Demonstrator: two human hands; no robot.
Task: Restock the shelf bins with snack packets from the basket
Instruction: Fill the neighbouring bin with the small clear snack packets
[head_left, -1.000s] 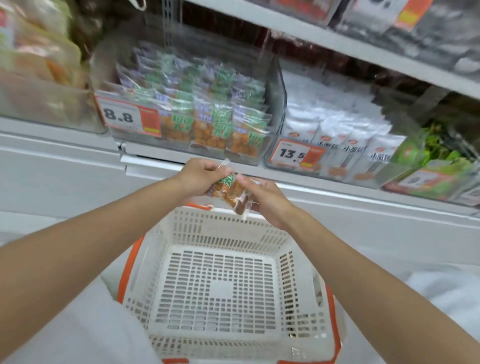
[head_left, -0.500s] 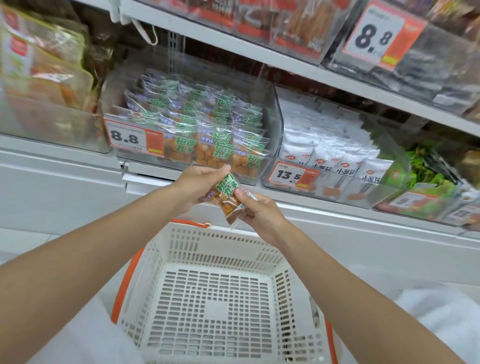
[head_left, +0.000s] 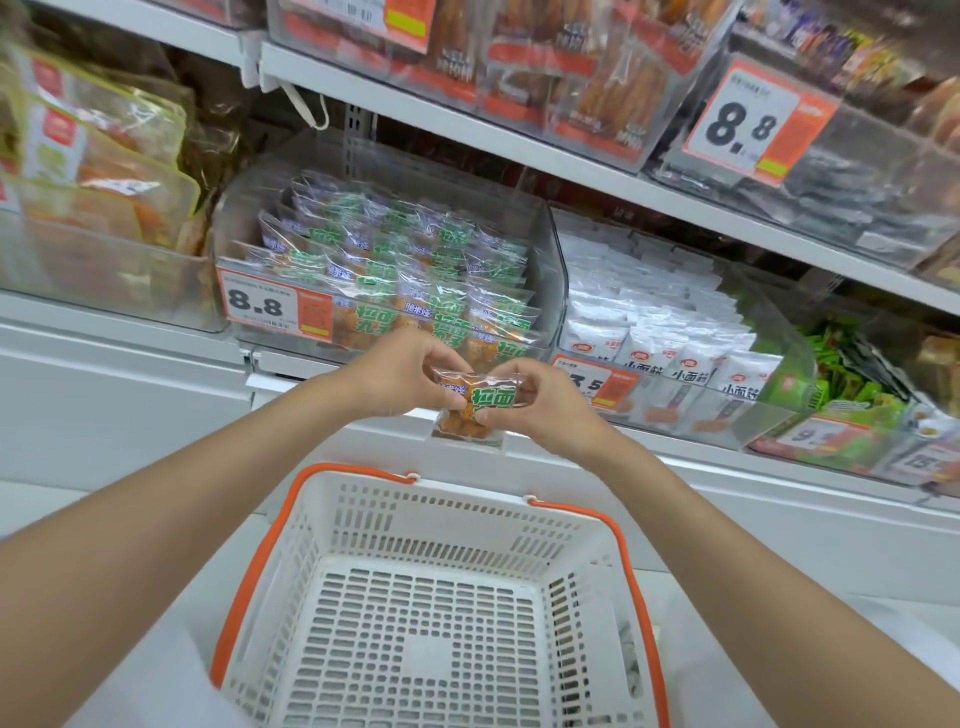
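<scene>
Shop shelving fills the wall ahead, two tiers of clear plastic bins with orange-and-white price cards. Straight in front sits the green-packet bin (head_left: 384, 270), already packed close to its front wall. Just beside it on the right is a bin of white packets (head_left: 665, 322). Below, near the person's waist, is the white slatted basket (head_left: 415, 514) with its orange handle, and both arms reach over it. The left hand (head_left: 400, 379) and the right hand (head_left: 543, 415) meet in front of the bin's lower edge. Each pinches the top of one snack packet (head_left: 470, 418) between thumb and curled fingers, so it hangs above the basket's far rim. Whether a second packet is tucked against it I cannot tell. To my eye the trouble lies in that crowded bin: a packet laid on the front rows could slide over the low lip and drop, perhaps past the basket. The slick film could also slip from so light a pinch.
</scene>
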